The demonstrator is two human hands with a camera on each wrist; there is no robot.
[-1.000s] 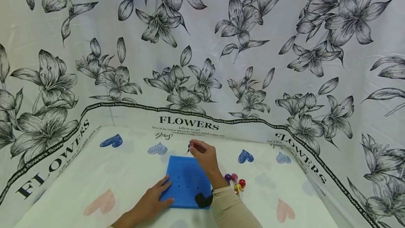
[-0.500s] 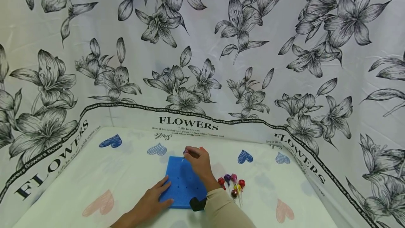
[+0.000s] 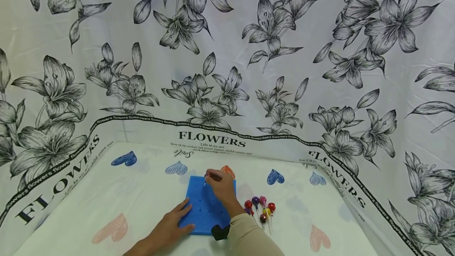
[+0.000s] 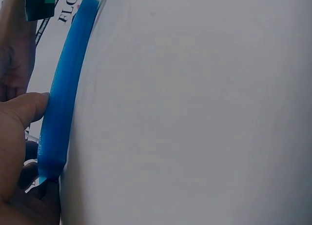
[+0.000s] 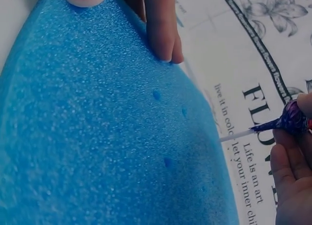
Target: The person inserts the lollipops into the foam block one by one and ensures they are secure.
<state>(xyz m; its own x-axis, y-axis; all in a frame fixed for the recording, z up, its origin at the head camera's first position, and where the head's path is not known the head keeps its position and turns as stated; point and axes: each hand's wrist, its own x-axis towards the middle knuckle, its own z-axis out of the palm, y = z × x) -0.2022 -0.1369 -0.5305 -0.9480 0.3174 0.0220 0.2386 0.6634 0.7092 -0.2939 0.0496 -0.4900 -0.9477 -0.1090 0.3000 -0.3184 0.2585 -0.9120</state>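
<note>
My right hand [image 3: 222, 188] pinches a purple-wrapped lollipop [image 5: 292, 117] by its head, above the far left part of a blue foam block [image 3: 222, 218]. The white stick [image 5: 236, 135] points down at the block, and its tip meets the block's outline; whether it is inside the foam I cannot tell. Small holes [image 5: 167, 162] dot the top. My left hand [image 3: 174, 220] rests at the block's left side with fingers spread, the thumb [image 4: 31, 107] lying on its surface. In the left wrist view the block [image 4: 68, 88] appears edge-on.
Several wrapped lollipops [image 3: 271, 206] lie in a loose group right of the block, beside my right sleeve [image 3: 252, 236]. A white cloth [image 3: 71, 208] with printed hearts covers the table. A flower-printed curtain [image 3: 227, 102] hangs behind.
My right hand has moved left and down over the block with the lollipop, uncovering more lollipops beside the sleeve. In the last half second it shifted only slightly. My left hand stayed in place.
</note>
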